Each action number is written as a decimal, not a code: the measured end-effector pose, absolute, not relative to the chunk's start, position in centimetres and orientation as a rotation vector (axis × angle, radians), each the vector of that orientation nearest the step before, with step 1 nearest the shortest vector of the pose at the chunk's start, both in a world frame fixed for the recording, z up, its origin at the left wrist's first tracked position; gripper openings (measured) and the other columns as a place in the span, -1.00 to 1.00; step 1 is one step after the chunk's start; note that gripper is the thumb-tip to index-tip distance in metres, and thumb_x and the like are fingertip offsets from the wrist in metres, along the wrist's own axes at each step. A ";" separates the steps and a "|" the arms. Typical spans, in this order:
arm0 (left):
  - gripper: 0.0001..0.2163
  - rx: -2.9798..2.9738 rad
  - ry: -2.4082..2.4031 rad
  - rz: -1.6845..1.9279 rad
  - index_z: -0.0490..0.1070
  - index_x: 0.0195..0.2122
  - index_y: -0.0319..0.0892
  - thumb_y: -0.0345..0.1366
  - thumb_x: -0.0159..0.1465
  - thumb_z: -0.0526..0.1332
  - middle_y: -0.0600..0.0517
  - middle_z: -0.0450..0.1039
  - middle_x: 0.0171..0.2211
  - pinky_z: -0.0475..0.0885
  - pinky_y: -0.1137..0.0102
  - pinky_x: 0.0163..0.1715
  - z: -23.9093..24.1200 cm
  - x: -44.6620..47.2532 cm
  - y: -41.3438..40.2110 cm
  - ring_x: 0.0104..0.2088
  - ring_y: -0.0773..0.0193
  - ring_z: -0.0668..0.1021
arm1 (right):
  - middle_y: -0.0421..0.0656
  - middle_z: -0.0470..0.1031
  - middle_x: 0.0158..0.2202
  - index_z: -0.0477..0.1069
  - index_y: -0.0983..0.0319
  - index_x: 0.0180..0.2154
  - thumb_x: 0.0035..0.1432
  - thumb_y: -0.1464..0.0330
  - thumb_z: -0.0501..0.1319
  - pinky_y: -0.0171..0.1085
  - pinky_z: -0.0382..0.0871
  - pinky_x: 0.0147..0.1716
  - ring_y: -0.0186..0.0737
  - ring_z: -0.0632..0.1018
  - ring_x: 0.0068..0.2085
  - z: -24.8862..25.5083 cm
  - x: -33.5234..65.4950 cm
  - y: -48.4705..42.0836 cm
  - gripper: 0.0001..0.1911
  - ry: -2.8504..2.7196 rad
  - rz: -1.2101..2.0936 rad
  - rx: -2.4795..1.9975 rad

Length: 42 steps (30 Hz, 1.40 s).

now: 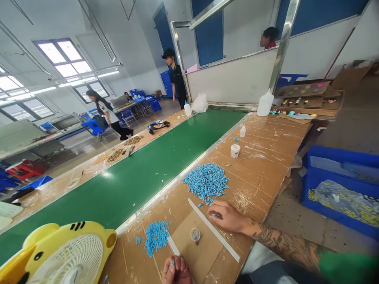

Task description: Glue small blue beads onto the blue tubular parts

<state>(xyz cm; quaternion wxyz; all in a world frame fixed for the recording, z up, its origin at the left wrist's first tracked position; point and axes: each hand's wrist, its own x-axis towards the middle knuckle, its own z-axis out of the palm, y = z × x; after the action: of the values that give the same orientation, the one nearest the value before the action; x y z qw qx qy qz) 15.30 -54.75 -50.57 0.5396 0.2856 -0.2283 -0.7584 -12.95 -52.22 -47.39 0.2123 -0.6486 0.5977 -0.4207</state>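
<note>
My left hand (177, 271) is at the table's near edge, its fingers pinched around a small blue piece (173, 262). My right hand (226, 215) rests beside the large pile with curled fingers around a small blue part (216, 215). That large pile (206, 179) is made of slim blue parts with pale tips; a few lie loose by my right fingertips. Smaller blue bead-like pieces (156, 236) form a second pile beyond my left hand. Between the hands, a small clear cup (195, 234) stands on a cardboard sheet (185, 252) bordered by white strips.
A yellow animal-shaped fan (68, 252) stands at near left. A green conveyor belt (166, 154) runs alongside. Farther along the table are a white tub (235, 150), a small bottle (242, 131) and a white jug (265, 103). Blue crates (340, 157) are at right; several people are beyond.
</note>
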 end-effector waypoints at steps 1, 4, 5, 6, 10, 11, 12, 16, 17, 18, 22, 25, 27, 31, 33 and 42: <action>-0.61 0.693 -0.514 -1.773 0.38 -0.56 -0.20 -0.18 -0.11 0.60 0.15 0.28 -0.63 0.37 0.57 -0.57 -50.6 15.1 -54.9 -0.58 0.45 0.40 | -0.09 0.52 -0.27 0.55 0.28 -0.22 0.21 0.37 0.24 -0.23 0.33 -0.18 -0.20 0.49 -0.24 -47.0 -12.6 -52.3 -0.85 1.626 -1.204 -1.751; -0.62 0.742 -0.457 -1.727 0.35 -0.56 -0.21 -0.19 -0.10 0.57 0.14 0.25 -0.61 0.37 0.56 -0.56 -50.7 14.5 -55.5 -0.57 0.45 0.37 | -0.13 0.51 -0.29 0.56 0.27 -0.14 0.21 0.33 0.25 -0.31 0.36 -0.28 -0.29 0.49 -0.31 -46.5 -11.1 -52.8 -0.79 1.566 -1.179 -1.627; -0.63 0.760 -0.448 -1.737 0.37 -0.54 -0.21 -0.22 -0.12 0.57 0.14 0.25 -0.59 0.37 0.56 -0.55 -50.7 14.4 -55.7 -0.55 0.44 0.37 | -0.14 0.52 -0.29 0.55 0.27 -0.11 0.21 0.32 0.25 -0.34 0.37 -0.31 -0.31 0.49 -0.32 -46.6 -10.6 -53.1 -0.76 1.550 -1.161 -1.586; -0.65 0.775 -0.442 -1.753 0.39 -0.52 -0.22 -0.25 -0.12 0.57 0.14 0.25 -0.58 0.37 0.55 -0.54 -50.8 14.2 -55.9 -0.55 0.43 0.37 | -0.15 0.52 -0.28 0.54 0.27 -0.09 0.22 0.31 0.25 -0.36 0.38 -0.32 -0.33 0.50 -0.32 -46.7 -10.1 -53.4 -0.74 1.537 -1.143 -1.547; -0.64 0.787 -0.432 -1.790 0.40 -0.53 -0.22 -0.27 -0.16 0.58 0.14 0.25 -0.61 0.32 0.54 -0.56 -50.4 13.7 -56.0 -0.56 0.44 0.36 | -0.19 0.53 -0.35 0.54 0.28 -0.07 0.14 0.27 0.34 -0.39 0.41 -0.36 -0.34 0.51 -0.36 -47.3 -8.6 -54.8 -0.67 1.501 -1.064 -1.461; -0.64 0.783 -0.433 -1.785 0.39 -0.54 -0.22 -0.26 -0.16 0.59 0.15 0.25 -0.61 0.30 0.54 -0.56 -50.1 13.6 -55.8 -0.57 0.45 0.35 | -0.20 0.53 -0.37 0.54 0.27 -0.05 0.11 0.27 0.36 -0.38 0.40 -0.37 -0.33 0.50 -0.39 -47.3 -8.3 -55.0 -0.63 1.498 -1.051 -1.458; -0.62 0.780 -0.436 -1.774 0.39 -0.55 -0.22 -0.25 -0.17 0.60 0.16 0.25 -0.62 0.27 0.55 -0.56 -49.8 13.5 -55.4 -0.58 0.46 0.34 | -0.20 0.52 -0.40 0.55 0.28 -0.05 0.08 0.27 0.38 -0.36 0.37 -0.39 -0.32 0.48 -0.41 -47.2 -8.0 -55.1 -0.61 1.491 -1.042 -1.460; -0.68 0.797 -0.464 -1.750 0.44 -0.45 -0.21 -0.20 -0.04 0.55 0.10 0.32 -0.61 0.20 0.46 -0.51 -49.0 12.8 -54.2 -0.56 0.43 0.38 | -0.13 0.53 -0.42 0.60 0.26 -0.34 0.17 0.15 0.29 -0.27 0.30 -0.37 -0.22 0.46 -0.38 -47.5 -7.8 -55.6 -0.71 1.511 -0.901 -1.584; -0.65 0.799 -0.469 -1.740 0.43 -0.46 -0.20 -0.17 -0.07 0.56 0.10 0.31 -0.62 0.19 0.44 -0.52 -49.0 12.6 -54.3 -0.58 0.42 0.37 | -0.11 0.56 -0.37 0.60 0.24 -0.35 0.21 0.10 0.24 -0.24 0.31 -0.33 -0.18 0.49 -0.34 -47.9 -8.1 -56.0 -0.65 1.528 -0.836 -1.624; -0.62 0.802 -0.474 -1.733 0.41 -0.48 -0.19 -0.14 -0.09 0.57 0.08 0.30 -0.63 0.18 0.41 -0.53 -49.1 12.4 -54.5 -0.60 0.40 0.36 | -0.10 0.57 -0.34 0.60 0.22 -0.34 0.23 0.03 0.22 -0.22 0.32 -0.30 -0.16 0.51 -0.32 -48.3 -8.5 -56.4 -0.60 1.517 -0.770 -1.659; -0.67 0.783 -0.491 -1.742 0.45 -0.50 -0.15 -0.14 -0.11 0.56 0.04 0.31 -0.62 0.22 0.36 -0.54 -49.0 11.8 -55.1 -0.61 0.34 0.38 | -0.09 0.60 -0.26 0.61 0.17 -0.31 0.17 -0.10 0.24 -0.19 0.37 -0.24 -0.09 0.55 -0.24 -49.9 -9.9 -57.6 -0.52 1.470 -0.718 -1.726; -0.69 0.762 -0.492 -1.756 0.45 -0.53 -0.14 -0.14 -0.12 0.53 0.05 0.31 -0.64 0.22 0.39 -0.57 -49.1 11.7 -55.1 -0.63 0.34 0.38 | -0.11 0.59 -0.29 0.60 0.16 -0.34 0.15 -0.11 0.26 -0.21 0.38 -0.27 -0.12 0.55 -0.26 -50.5 -10.1 -57.6 -0.52 1.483 -0.708 -1.704; -0.69 0.762 -0.485 -1.769 0.44 -0.54 -0.16 -0.14 -0.13 0.53 0.07 0.32 -0.66 0.22 0.42 -0.59 -49.1 11.8 -55.1 -0.65 0.36 0.37 | -0.12 0.57 -0.31 0.59 0.17 -0.35 0.19 -0.08 0.24 -0.22 0.36 -0.30 -0.15 0.53 -0.30 -50.1 -9.8 -57.3 -0.54 1.487 -0.734 -1.716; -0.79 0.774 -0.477 -1.801 0.47 -0.49 -0.20 -0.23 0.03 0.46 0.12 0.39 -0.63 0.22 0.44 -0.54 -48.9 12.2 -54.4 -0.60 0.40 0.39 | -0.09 0.54 -0.35 0.59 0.21 -0.31 0.31 0.09 0.21 -0.22 0.31 -0.30 -0.19 0.49 -0.33 -47.8 -9.0 -56.3 -0.64 1.414 -0.823 -1.925; -0.86 0.777 -0.464 -1.828 0.48 -0.40 -0.25 -0.29 0.18 0.37 0.14 0.39 -0.58 0.23 0.43 -0.49 -48.9 12.4 -54.1 -0.54 0.41 0.43 | -0.10 0.51 -0.41 0.57 0.24 -0.37 0.32 0.17 0.21 -0.25 0.29 -0.32 -0.22 0.47 -0.35 -47.1 -8.8 -56.0 -0.67 1.323 -0.836 -2.013; -0.79 0.717 -0.526 -1.878 0.52 -0.46 -0.22 -0.26 0.01 0.52 0.09 0.32 -0.60 0.42 0.51 -0.54 -50.6 13.3 -55.1 -0.55 0.39 0.42 | -0.19 0.48 -0.43 0.54 0.29 -0.34 0.29 0.32 0.27 -0.36 0.29 -0.37 -0.35 0.44 -0.41 -48.2 -9.1 -56.4 -0.80 1.147 -0.968 -2.181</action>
<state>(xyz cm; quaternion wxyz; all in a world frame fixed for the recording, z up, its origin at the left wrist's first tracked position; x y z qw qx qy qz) 13.29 -55.14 -50.55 0.5072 0.2974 -0.2180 -0.7789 -9.09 -56.43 -48.23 0.2443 -0.7988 0.4202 -0.3545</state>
